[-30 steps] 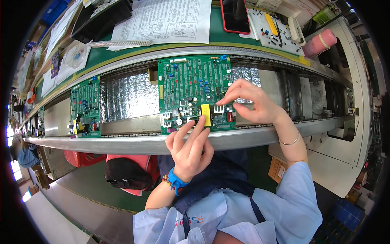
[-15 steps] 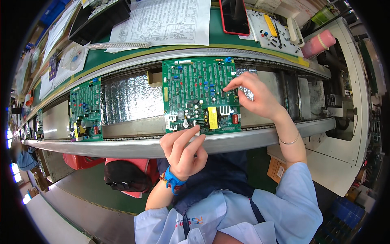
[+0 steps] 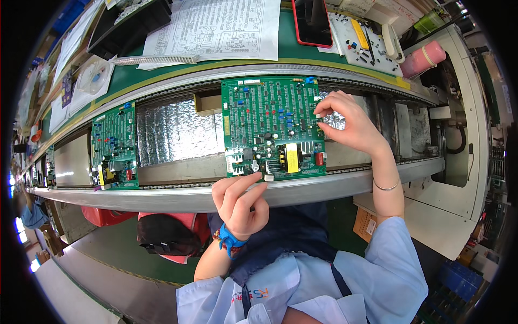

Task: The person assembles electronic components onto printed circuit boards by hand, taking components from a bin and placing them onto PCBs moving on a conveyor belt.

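Red-edged phone (image 3: 313,22); pink cylinder (image 3: 419,61); paper (image 3: 221,32)

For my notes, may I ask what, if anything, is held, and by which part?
Cannot tell: left hand and right hand are at the near and right edges of a rectangular green circuit board.

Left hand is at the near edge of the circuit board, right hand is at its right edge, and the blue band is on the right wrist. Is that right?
Not quite: the head view shows the blue band on the left wrist. The left hand is at the circuit board's near edge, the right hand at its right edge.
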`<act>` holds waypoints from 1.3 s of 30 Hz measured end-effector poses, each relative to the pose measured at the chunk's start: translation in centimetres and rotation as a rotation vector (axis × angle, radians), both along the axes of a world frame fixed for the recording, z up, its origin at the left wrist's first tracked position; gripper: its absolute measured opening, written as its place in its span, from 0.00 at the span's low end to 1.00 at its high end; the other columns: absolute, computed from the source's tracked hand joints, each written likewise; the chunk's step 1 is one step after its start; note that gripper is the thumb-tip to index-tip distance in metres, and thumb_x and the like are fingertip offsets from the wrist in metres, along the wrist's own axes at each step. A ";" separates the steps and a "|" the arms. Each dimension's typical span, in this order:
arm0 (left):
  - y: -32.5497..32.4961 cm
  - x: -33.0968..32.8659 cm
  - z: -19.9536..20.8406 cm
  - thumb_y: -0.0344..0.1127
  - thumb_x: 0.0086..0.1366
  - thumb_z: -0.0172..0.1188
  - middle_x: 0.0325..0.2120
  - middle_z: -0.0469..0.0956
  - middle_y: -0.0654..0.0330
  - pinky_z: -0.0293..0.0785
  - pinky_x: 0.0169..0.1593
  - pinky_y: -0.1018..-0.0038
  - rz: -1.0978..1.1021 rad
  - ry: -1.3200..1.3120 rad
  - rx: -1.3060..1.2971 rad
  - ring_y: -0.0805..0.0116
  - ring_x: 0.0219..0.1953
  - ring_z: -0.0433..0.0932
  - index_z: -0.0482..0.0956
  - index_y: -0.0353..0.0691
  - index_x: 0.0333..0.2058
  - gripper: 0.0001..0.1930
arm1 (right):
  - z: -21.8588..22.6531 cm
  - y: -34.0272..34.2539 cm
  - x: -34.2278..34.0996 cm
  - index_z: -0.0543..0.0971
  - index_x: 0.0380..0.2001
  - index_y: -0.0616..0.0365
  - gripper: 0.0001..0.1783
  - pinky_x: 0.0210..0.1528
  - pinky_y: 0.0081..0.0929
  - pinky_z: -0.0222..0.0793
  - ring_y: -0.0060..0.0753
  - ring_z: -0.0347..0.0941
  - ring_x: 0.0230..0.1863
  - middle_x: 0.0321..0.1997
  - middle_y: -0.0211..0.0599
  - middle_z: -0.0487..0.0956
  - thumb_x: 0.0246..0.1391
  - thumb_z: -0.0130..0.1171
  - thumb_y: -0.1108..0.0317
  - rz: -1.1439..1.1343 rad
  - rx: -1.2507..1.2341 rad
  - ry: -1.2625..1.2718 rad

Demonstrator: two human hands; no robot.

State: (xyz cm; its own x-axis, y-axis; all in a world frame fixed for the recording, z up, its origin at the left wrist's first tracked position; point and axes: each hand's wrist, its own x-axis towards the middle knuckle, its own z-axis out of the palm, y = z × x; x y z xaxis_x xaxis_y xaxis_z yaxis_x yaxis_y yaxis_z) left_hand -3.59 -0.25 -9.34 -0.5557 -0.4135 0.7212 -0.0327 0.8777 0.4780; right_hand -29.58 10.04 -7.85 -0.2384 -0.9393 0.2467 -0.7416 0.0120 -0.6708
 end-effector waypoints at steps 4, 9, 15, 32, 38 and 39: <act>0.0 0.1 0.2 0.18 0.40 0.54 0.37 0.80 0.60 0.69 0.41 0.70 0.001 -0.002 0.003 0.63 0.35 0.73 0.79 0.41 0.32 0.18 | 0.3 0.0 0.2 0.75 0.33 0.54 0.10 0.48 0.30 0.59 0.30 0.68 0.37 0.31 0.29 0.74 0.45 0.59 0.75 -0.001 -0.009 -0.034; 0.0 0.1 0.1 0.18 0.40 0.54 0.37 0.80 0.60 0.69 0.41 0.70 -0.009 0.001 0.008 0.63 0.35 0.73 0.79 0.41 0.32 0.17 | 0.5 -0.1 1.4 0.79 0.34 0.56 0.12 0.45 0.27 0.62 0.31 0.69 0.38 0.32 0.30 0.74 0.44 0.55 0.80 0.110 -0.067 -0.034; -0.1 0.2 0.1 0.18 0.40 0.54 0.37 0.80 0.60 0.69 0.41 0.71 -0.015 -0.006 0.010 0.62 0.35 0.74 0.79 0.40 0.32 0.17 | 0.6 0.0 1.6 0.82 0.36 0.54 0.19 0.46 0.27 0.61 0.31 0.67 0.40 0.34 0.30 0.73 0.42 0.48 0.83 0.142 -0.023 -0.033; 0.0 0.1 0.1 0.18 0.40 0.53 0.36 0.80 0.59 0.69 0.41 0.71 -0.002 -0.005 0.006 0.62 0.34 0.74 0.78 0.40 0.32 0.17 | 0.2 -0.1 0.6 0.74 0.31 0.58 0.10 0.49 0.32 0.59 0.36 0.68 0.40 0.38 0.34 0.78 0.46 0.45 0.78 -0.022 -0.067 0.015; 0.1 0.0 0.1 0.18 0.41 0.53 0.36 0.80 0.60 0.69 0.41 0.71 -0.001 0.001 0.012 0.62 0.34 0.74 0.78 0.40 0.32 0.17 | -0.1 -0.2 0.5 0.75 0.32 0.58 0.10 0.52 0.33 0.59 0.36 0.68 0.42 0.40 0.34 0.79 0.46 0.45 0.77 0.019 -0.093 0.017; 0.1 0.1 0.1 0.18 0.41 0.53 0.36 0.80 0.60 0.69 0.41 0.71 -0.001 -0.001 0.012 0.62 0.34 0.74 0.78 0.40 0.32 0.17 | -0.1 -0.2 0.6 0.75 0.32 0.58 0.10 0.52 0.33 0.59 0.36 0.68 0.42 0.40 0.34 0.79 0.46 0.45 0.77 0.018 -0.093 0.016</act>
State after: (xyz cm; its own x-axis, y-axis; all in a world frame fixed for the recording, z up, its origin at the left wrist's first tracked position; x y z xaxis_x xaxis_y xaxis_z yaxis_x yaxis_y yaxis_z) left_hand -3.54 -0.20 -9.24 -0.5568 -0.4219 0.7155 -0.0323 0.8718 0.4888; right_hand -28.97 9.85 -7.96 -0.2166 -0.9163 0.3367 -0.7518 -0.0635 -0.6563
